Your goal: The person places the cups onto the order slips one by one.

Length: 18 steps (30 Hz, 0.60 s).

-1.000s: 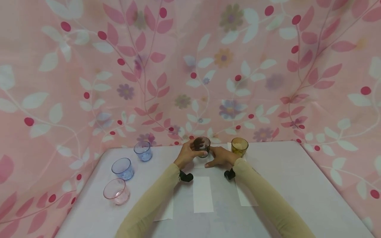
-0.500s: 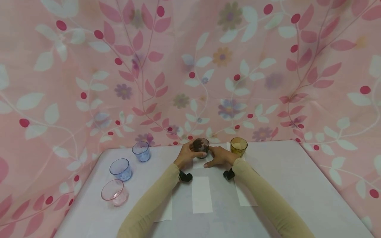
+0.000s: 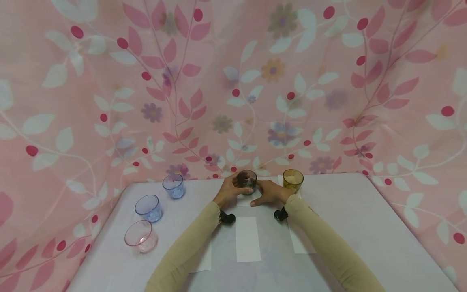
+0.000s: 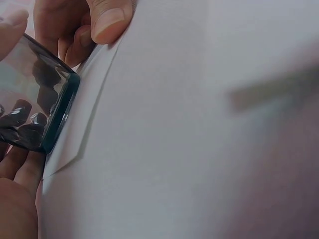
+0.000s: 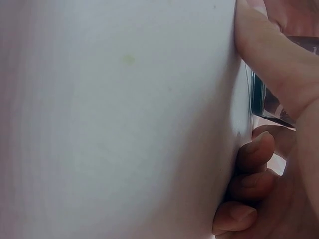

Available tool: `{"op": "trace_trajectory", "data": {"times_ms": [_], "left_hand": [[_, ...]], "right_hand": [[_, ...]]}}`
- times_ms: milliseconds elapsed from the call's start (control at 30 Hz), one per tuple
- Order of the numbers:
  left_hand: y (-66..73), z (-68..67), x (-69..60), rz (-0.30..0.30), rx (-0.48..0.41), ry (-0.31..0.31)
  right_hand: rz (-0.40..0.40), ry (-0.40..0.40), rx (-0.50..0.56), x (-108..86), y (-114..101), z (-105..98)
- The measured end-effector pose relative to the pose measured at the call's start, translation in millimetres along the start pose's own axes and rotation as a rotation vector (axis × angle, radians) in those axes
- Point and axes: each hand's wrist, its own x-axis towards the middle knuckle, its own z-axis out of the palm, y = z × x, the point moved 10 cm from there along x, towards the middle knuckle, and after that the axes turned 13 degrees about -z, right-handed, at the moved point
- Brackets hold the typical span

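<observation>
the left hand point(image 3: 229, 191) grips the dark glass cup point(image 3: 248, 185): its thumb lies across the near side, and its other fingers curve round the left and far sides, visible through the glass. the cup is positioned upright at the far middle of the table point(image 3: 365, 231), at a small white sheet point(image 3: 243, 201); whether its base touches the sheet cannot be told.

the right hand point(image 3: 269, 192) is located immediately right of the cup. its thumb is spread away from the other fingers and points toward the sheet's near edge; three fingers are loosely bent at the tabletop. contact between its index finger and the cup cannot be confirmed.

the amber cup point(image 3: 293, 182) stands beyond the right wrist, at the far end of the right strip point(image 3: 303, 241). the middle strip point(image 3: 248, 239) lies nearer, between the forearms. two blue cups point(image 3: 148, 209) and a pink cup point(image 3: 142, 238) stand in a row along the left side, the pink one nearest.
</observation>
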Motion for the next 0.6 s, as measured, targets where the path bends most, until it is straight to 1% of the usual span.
{"op": "trace_trajectory", "data": {"times_ms": [267, 500, 600], "left_hand": [[-2.9, -1.3, -2.6, -0.006, -0.002, -0.009], [0.1, -4.9, -3.4, 0.013, -0.021, -0.014], [0.9, -6.6, -4.0, 0.010, -0.017, -0.007]], "right_hand": [[-0.003, -0.001, 0.000, 0.9, 2.4, 4.0], [-0.009, 0.011, 0.002, -1.0, 0.7, 1.1], [-0.016, 0.016, 0.012, -2.1, -1.3, -0.7]]}}
